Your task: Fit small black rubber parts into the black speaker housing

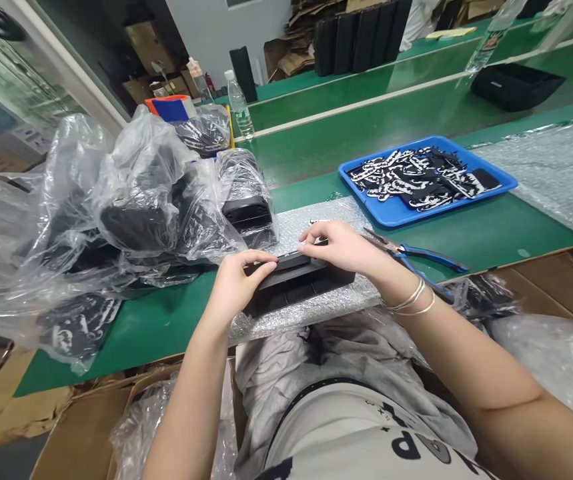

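The left hand (pixel 239 283) is curled, its fingers (pixel 261 259) bent over the near end of a black rectangular case (pixel 301 288). The right hand (pixel 339 245) arches over the far top edge, fingertips (pixel 302 245) pressing down, so the two hands grip the case between them, just apart. Thin metal bangles (pixel 409 300) circle the right wrist. The case lies on a sheet of bubble wrap (pixel 311 230) directly beneath both hands. Just beyond the right hand lie blue-handled pliers (pixel 431 257) on the green bench (pixel 116 347). Past the left hand, clear plastic bags (pixel 136 200) heap around black items. Farther beyond the right hand, a blue tray (pixel 446 211) holds black-and-white pieces.
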### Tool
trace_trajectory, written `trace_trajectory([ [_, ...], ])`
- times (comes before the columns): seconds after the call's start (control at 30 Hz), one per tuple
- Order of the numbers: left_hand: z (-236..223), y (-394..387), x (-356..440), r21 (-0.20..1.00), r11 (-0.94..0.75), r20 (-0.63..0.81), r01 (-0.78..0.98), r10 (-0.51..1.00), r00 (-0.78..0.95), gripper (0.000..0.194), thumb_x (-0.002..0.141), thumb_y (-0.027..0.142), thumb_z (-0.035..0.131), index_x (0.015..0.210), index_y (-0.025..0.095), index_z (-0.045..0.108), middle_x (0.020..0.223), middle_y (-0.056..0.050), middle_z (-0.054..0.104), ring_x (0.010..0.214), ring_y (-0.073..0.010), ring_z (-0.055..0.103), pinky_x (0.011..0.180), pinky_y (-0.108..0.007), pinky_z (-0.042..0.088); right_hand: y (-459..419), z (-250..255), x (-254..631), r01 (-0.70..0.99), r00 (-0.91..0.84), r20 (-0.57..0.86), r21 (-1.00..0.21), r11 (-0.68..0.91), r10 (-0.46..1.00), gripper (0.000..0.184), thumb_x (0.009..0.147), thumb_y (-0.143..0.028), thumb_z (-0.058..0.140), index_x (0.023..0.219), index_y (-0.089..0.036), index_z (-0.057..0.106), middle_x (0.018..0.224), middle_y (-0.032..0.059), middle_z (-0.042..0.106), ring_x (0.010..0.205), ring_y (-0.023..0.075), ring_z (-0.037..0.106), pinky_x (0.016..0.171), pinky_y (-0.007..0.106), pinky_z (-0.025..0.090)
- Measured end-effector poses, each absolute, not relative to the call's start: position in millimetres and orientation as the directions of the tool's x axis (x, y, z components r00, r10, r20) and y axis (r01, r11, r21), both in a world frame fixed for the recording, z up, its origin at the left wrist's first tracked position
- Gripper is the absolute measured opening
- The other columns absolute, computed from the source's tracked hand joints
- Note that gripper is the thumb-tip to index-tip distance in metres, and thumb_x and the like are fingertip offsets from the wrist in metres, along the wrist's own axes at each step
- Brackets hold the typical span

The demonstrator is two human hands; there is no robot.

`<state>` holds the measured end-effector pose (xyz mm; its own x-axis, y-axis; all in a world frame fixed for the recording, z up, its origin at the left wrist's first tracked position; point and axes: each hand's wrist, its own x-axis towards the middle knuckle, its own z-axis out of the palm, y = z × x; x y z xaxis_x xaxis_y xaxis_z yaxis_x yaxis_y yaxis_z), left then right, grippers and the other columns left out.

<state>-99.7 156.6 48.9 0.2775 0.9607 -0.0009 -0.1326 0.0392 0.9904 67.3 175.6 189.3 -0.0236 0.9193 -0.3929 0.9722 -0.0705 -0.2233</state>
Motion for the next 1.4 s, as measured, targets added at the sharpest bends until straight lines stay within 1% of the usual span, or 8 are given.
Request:
trace_trajectory([
  [0.1, 50.2, 152.7, -102.6, 0.988, 0.020, 0.026, -0.153, 0.956, 0.293, 0.021, 0.077, 0.037, 0.069, 0.084, 0.020, 0.080, 0.095, -0.006, 0.077, 0.093, -0.0225, 0.070, 0.093, -0.035, 0.053, 170.2, 188.9, 68.5, 0.976, -0.055, -0.361, -0.214, -0.026, 0.931, 0.017, 0.080, -0.021, 0.074, 0.069, -0.016, 0.063, 0.110, 0.0045, 0.070, 0.105, 0.0239, 0.062, 0.093, 0.034, 0.042],
  [0.2, 51.9, 139.8, -104.0, 0.987, -0.015, 0.059, -0.161, 0.960, 0.275, 0.016, 0.076, 0.033, 0.071, 0.083, 0.021, 0.079, 0.097, -0.004, 0.076, 0.094, -0.0210, 0.069, 0.094, -0.034, 0.051, 157.5, 188.9, 72.5, 0.971, -0.130, -0.308, -0.231, 0.059, 0.943, 0.016, 0.079, -0.017, 0.074, 0.069, -0.017, 0.062, 0.109, 0.0043, 0.070, 0.108, 0.0249, 0.061, 0.094, 0.037, 0.042],
  [0.4, 54.5, 107.3, -98.3, 0.978, -0.186, 0.196, -0.097, 0.974, 0.117, 0.009, 0.083, 0.019, 0.071, 0.087, 0.026, 0.077, 0.097, 0.004, 0.074, 0.095, -0.0138, 0.066, 0.088, -0.028, 0.048, 123.8, 187.2, 83.4, 0.919, -0.326, -0.121, -0.271, 0.285, 0.937, 0.008, 0.087, -0.019, 0.067, 0.080, -0.019, 0.064, 0.111, 0.0020, 0.068, 0.105, 0.0206, 0.059, 0.092, 0.035, 0.043],
  [0.53, 57.4, 96.1, -94.1, 0.954, -0.301, 0.300, 0.007, 0.952, 0.063, 0.016, 0.083, 0.011, 0.068, 0.088, 0.026, 0.072, 0.096, 0.008, 0.072, 0.091, -0.0100, 0.063, 0.081, -0.024, 0.047, 110.3, 185.8, 84.0, 0.883, -0.428, 0.022, -0.202, 0.423, 0.903, 0.009, 0.093, -0.020, 0.063, 0.085, -0.020, 0.060, 0.113, 0.0006, 0.067, 0.102, 0.0177, 0.059, 0.086, 0.033, 0.044],
  [0.77, 54.0, 86.6, -93.2, 0.936, -0.340, 0.333, 0.089, 0.939, 0.088, 0.014, 0.089, 0.018, 0.069, 0.097, 0.029, 0.069, 0.103, 0.008, 0.069, 0.097, -0.0095, 0.060, 0.083, -0.025, 0.047, 102.7, 186.2, 77.7, 0.884, -0.443, 0.020, -0.157, 0.441, 0.896, 0.012, 0.094, -0.019, 0.064, 0.086, -0.020, 0.055, 0.113, -0.0004, 0.067, 0.098, 0.0170, 0.059, 0.082, 0.034, 0.041],
  [1.03, 56.4, 89.8, -91.6, 0.922, -0.379, 0.376, 0.077, 0.925, 0.047, 0.009, 0.088, 0.021, 0.073, 0.096, 0.026, 0.073, 0.101, 0.004, 0.070, 0.093, -0.0125, 0.061, 0.079, -0.028, 0.048, 103.4, 186.8, 79.5, 0.900, -0.398, -0.013, -0.202, 0.387, 0.917, 0.010, 0.094, -0.018, 0.064, 0.088, -0.021, 0.057, 0.116, -0.0012, 0.064, 0.103, 0.0163, 0.056, 0.088, 0.032, 0.041],
  [1.23, 52.3, 92.9, -92.2, 0.907, -0.415, 0.411, 0.070, 0.910, 0.056, 0.009, 0.088, 0.020, 0.073, 0.097, 0.023, 0.073, 0.102, 0.001, 0.070, 0.095, -0.0143, 0.061, 0.081, -0.030, 0.049, 107.1, 184.0, 82.2, 0.822, -0.547, 0.018, -0.177, 0.541, 0.837, 0.009, 0.096, -0.018, 0.064, 0.096, -0.025, 0.069, 0.114, -0.0018, 0.067, 0.107, 0.0175, 0.055, 0.091, 0.036, 0.040],
  [1.4, 51.0, 98.5, -91.6, 0.897, -0.430, 0.421, 0.102, 0.901, 0.102, 0.010, 0.090, 0.016, 0.069, 0.096, 0.023, 0.071, 0.106, 0.000, 0.070, 0.098, -0.0168, 0.061, 0.085, -0.032, 0.047, 107.5, 179.2, 74.5, 0.837, -0.538, 0.013, -0.113, 0.536, 0.843, 0.009, 0.096, -0.018, 0.063, 0.100, -0.023, 0.068, 0.114, 0.0011, 0.067, 0.109, 0.0194, 0.056, 0.091, 0.040, 0.041],
])
